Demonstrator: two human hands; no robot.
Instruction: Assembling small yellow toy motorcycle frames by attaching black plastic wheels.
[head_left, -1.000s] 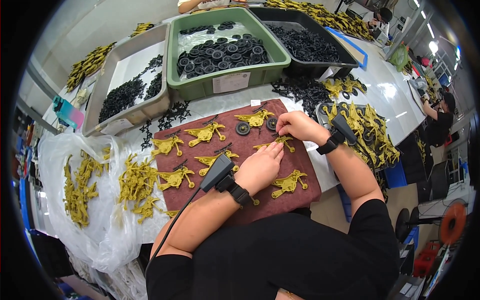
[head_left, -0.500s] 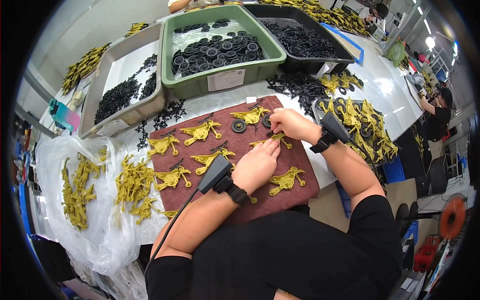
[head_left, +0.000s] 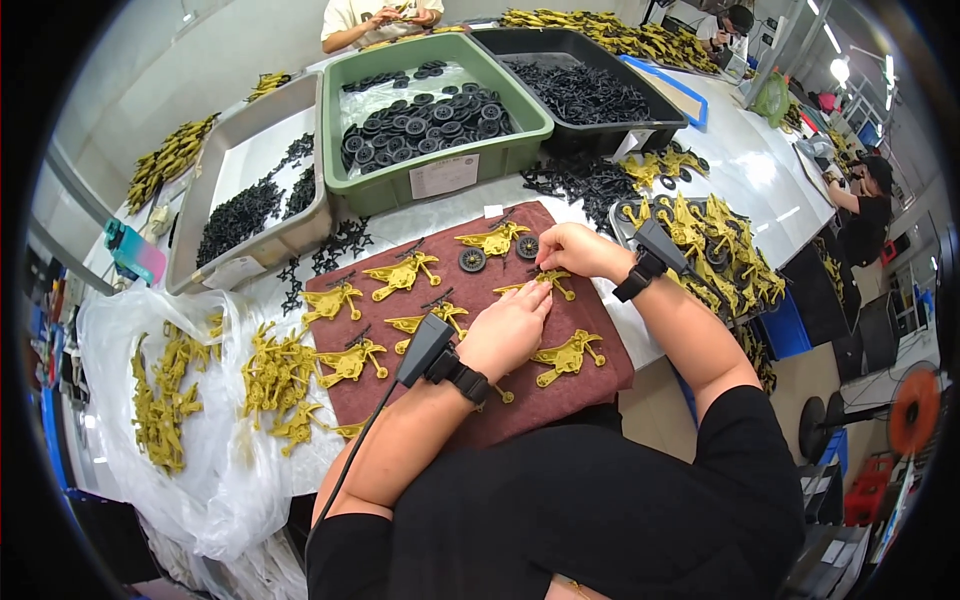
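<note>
Yellow toy motorcycle frames [head_left: 568, 356] look like glossy plastic; the maroon mat [head_left: 590, 318] is matt, fuzzy cloth; the bench [head_left: 750, 180] is smooth.

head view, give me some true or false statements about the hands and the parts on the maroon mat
1. Both hands meet at one yellow toy motorcycle frame on the maroon mat. True.
2. The green bin holds yellow frames. False: it holds black wheels.
3. The left hand is lifted high above the mat. False: it rests low on the mat beside the frame.
4. Loose black wheels lie on the mat near the right hand. True.
5. The clear plastic sheet at the person's left carries yellow parts. True.
6. The wrists are bare. False: each wears a black strapped device.
</note>
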